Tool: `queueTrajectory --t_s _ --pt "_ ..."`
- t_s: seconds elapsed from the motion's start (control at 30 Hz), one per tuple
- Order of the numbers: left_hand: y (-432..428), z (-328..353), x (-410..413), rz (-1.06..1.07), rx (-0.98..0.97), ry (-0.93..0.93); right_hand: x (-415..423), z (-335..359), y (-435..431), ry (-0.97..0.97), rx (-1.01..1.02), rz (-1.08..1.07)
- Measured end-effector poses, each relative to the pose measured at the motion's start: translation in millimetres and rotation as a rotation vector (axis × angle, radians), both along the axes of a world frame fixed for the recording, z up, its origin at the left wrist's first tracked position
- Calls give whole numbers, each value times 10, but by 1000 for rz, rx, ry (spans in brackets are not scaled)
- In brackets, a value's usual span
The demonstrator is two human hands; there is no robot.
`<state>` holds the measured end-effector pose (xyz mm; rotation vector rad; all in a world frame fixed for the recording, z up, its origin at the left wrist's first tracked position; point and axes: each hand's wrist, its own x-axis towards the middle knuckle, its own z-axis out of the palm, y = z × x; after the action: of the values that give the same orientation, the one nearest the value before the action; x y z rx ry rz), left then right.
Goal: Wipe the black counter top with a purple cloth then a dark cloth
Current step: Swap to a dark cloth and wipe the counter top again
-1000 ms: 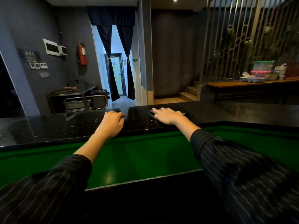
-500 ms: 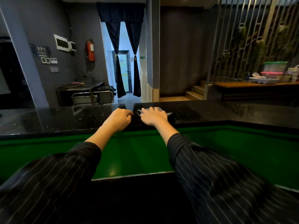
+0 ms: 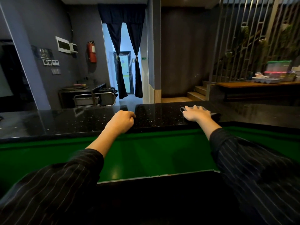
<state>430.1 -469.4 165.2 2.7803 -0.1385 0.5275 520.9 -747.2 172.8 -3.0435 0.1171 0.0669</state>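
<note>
The black speckled counter top (image 3: pixel 159 114) runs across the view beyond a green surface. My right hand (image 3: pixel 197 113) lies flat, fingers spread, pressing a dark cloth (image 3: pixel 215 115) onto the counter; a paler greyish edge of the cloth shows by my fingertips. Most of the cloth is hidden under the hand, and its exact colour is hard to tell. My left hand (image 3: pixel 121 120) rests on the near edge of the counter with its fingers curled, and I see nothing in it.
A green surface (image 3: pixel 146 153) lies between me and the counter. Beyond the counter stand a metal trolley (image 3: pixel 94 99) at the left, a curtained doorway (image 3: pixel 126 62) in the middle and a wooden shelf (image 3: pixel 259 84) with plastic boxes at the right.
My right hand slid the cloth left towards my left hand, then swept it out to the right along the counter. My left hand stayed on the counter edge.
</note>
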Motion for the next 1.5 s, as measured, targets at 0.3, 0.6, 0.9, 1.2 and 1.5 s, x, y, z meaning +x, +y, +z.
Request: queueTrajectory --t_s 0.3,0.6,0.9,1.2,1.5 --pt "57 8 21 26 26 11 -153 -50 1513 -58 2 377" --pt "89 -6 24 28 -45 38 595 9 607 -3 49 283" --pt "41 -24 87 49 1 -35 1101 19 1355 20 -2 226" --pt "48 8 8 72 -10 22 912 -69 1715 61 16 639" --pt "64 -59 120 49 1 -24 1488 -34 846 -2 92 259"
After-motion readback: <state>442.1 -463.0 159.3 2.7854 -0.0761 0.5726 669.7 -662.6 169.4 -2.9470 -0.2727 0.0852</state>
